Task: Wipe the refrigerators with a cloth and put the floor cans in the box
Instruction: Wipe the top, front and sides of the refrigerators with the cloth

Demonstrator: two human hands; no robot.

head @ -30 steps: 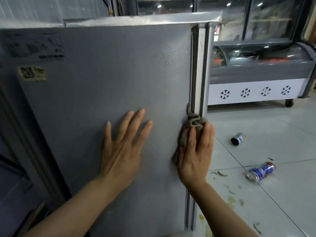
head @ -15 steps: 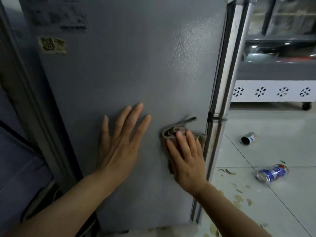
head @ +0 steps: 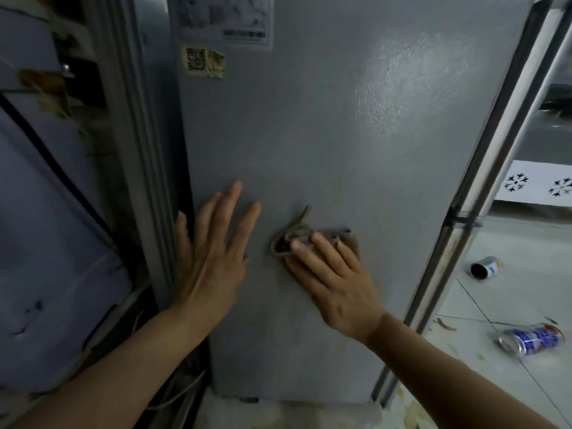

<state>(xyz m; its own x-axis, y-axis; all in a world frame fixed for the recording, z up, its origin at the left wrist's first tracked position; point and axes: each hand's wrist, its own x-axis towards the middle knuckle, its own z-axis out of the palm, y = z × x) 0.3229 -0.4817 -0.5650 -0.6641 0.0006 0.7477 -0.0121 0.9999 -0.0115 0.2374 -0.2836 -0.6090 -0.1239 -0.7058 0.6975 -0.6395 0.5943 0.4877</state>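
The grey side panel of a refrigerator (head: 325, 134) fills the middle of the view. My right hand (head: 334, 283) presses a crumpled brownish cloth (head: 294, 239) flat against the panel, fingers spread over it. My left hand (head: 210, 255) lies flat and open on the panel near its left edge, holding nothing. Two cans lie on the tiled floor to the right: a small one with its dark open end showing (head: 486, 267), and a blue one on its side (head: 530, 339) nearer to me.
A second grey appliance (head: 62, 243) with a black cable stands close on the left. A chest freezer with snowflake marks (head: 538, 185) stands at the far right. Stains and scraps mark the white floor tiles (head: 510, 305). Stickers (head: 204, 63) sit high on the panel.
My right hand has slid the cloth leftward from the panel's right edge toward the middle. The view has dropped and moved closer. My left hand stays flat on the panel.
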